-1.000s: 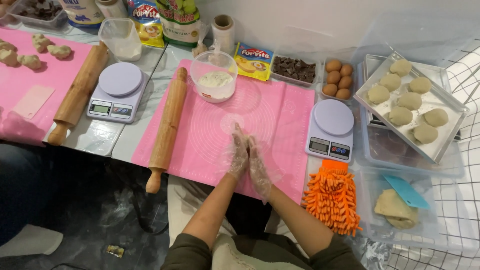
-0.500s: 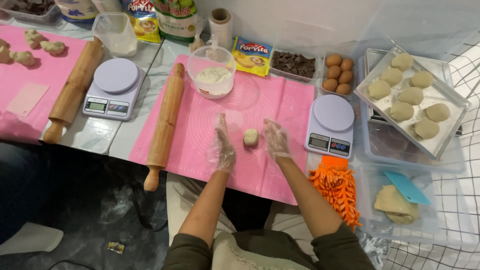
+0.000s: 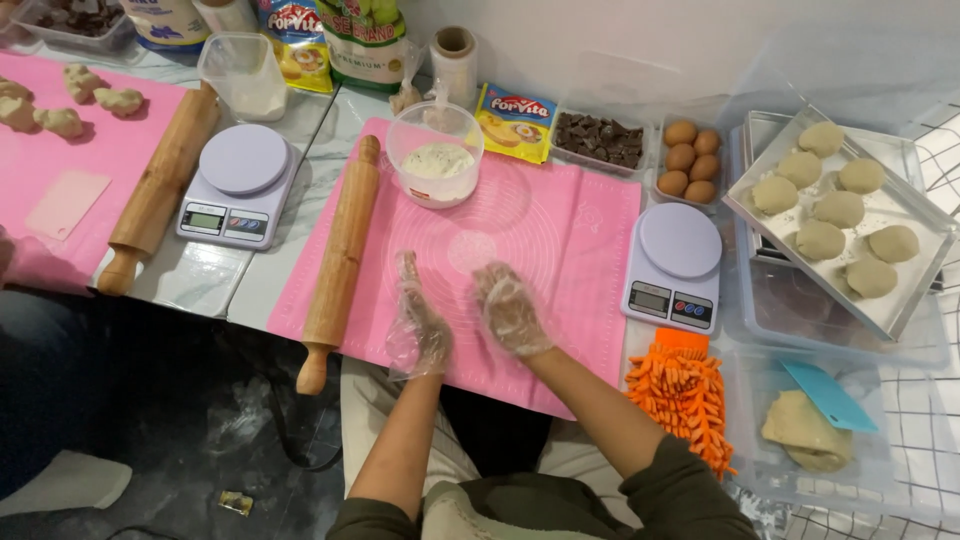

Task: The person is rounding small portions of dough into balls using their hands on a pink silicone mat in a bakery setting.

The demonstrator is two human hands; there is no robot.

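Both my hands wear clear plastic gloves and hover over the near part of a pink silicone mat [image 3: 570, 230]. My left hand [image 3: 420, 322] stands on edge with its fingers straight and nothing in it. My right hand [image 3: 510, 310] is cupped palm down on the mat, a hand's width to the right. No dough ball shows between the hands; what lies under the right palm is hidden. A pale floury spot [image 3: 470, 250] marks the mat just beyond the fingers.
A wooden rolling pin [image 3: 340, 262] lies along the mat's left edge, a clear bowl of flour [image 3: 437, 160] at its far end. A scale [image 3: 672, 265], an orange mitt [image 3: 685, 395], eggs [image 3: 690, 160] and a tray of dough rounds [image 3: 850, 290] sit to the right. Second scale [image 3: 238, 185] and pin [image 3: 160, 190] left.
The hands were pressed together, then parted with a small dough ball lying on the mat between them. Now the right hand has moved over that spot and the ball is out of sight.
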